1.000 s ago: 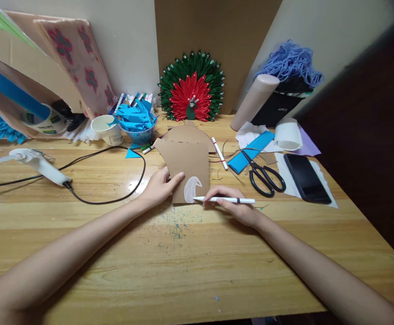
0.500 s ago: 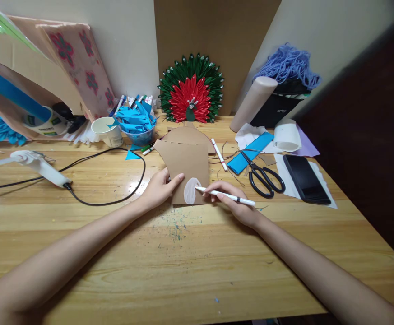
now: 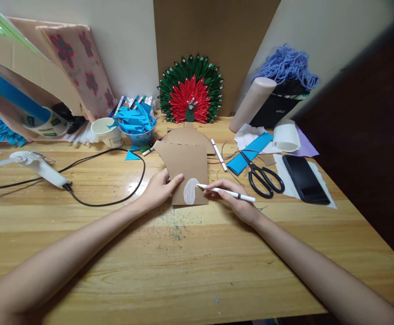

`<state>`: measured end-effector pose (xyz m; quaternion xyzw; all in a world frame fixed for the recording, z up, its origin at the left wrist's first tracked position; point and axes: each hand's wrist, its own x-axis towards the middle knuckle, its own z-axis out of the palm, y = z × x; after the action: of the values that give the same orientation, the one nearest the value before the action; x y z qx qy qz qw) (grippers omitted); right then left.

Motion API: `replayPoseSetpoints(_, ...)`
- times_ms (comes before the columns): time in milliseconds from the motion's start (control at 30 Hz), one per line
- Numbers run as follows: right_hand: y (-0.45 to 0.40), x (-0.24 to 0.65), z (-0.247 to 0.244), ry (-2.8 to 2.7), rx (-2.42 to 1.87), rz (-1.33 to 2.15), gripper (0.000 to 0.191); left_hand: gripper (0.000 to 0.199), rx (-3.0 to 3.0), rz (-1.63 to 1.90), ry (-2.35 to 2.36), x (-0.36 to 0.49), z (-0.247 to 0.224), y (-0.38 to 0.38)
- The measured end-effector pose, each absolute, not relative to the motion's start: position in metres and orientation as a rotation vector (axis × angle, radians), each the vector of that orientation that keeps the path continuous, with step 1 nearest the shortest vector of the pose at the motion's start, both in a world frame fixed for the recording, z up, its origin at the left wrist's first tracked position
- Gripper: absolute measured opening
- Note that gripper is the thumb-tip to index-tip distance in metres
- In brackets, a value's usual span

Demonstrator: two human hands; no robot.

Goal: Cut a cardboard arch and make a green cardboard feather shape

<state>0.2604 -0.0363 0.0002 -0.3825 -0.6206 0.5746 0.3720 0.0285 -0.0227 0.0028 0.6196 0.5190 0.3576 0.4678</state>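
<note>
A brown piece of cardboard (image 3: pixel 189 159) is gripped at its left edge by my left hand (image 3: pixel 159 186), thumb on top and the other fingers mostly hidden behind it. Near its lower end is a white rounded patch (image 3: pixel 189 193). My right hand (image 3: pixel 235 201) is closed around a white marker (image 3: pixel 232 193) with a dark band. The marker's tip is at the upper right edge of the white patch; whether it touches the cardboard I cannot tell. A rounded piece of cardboard (image 3: pixel 185 134) lies just beyond.
Black-handled scissors (image 3: pixel 266 183), a phone (image 3: pixel 305 179) and a blue folded strip (image 3: pixel 250 152) lie to the right. At left are a white glue gun (image 3: pixel 43 169) with its cord, a paper cup (image 3: pixel 107 132) and a tub of blue scraps (image 3: pixel 137 128). A red-green peacock ornament (image 3: pixel 190 92) stands behind.
The marker's tip has shifted slightly up along the right edge of the white patch. My left hand still grips the cardboard in nearly the same place.
</note>
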Motion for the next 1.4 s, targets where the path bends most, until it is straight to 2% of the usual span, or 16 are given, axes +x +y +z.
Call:
replayPoseSetpoints(333,-0.037,0.263,0.0,-1.526,-0.918,1.343,0.017,0.035,1.353,0.849,1.154,0.024,0.001,-0.022)
replayPoseSetpoints(500,-0.04,0.26,0.002,-1.659,-0.904,1.523,0.023,0.033,1.377,0.712,1.102,0.018,0.008,-0.021)
replayPoseSetpoints(600,-0.041,0.259,0.003,-1.723,-0.931,1.573,0.019,0.035,1.396,0.646,1.104,0.016,0.012,-0.02)
replayPoseSetpoints(1400,-0.04,0.26,0.007,-1.888,-0.972,1.557,0.022,0.036,1.523,0.599,1.081,0.013,0.01,-0.016)
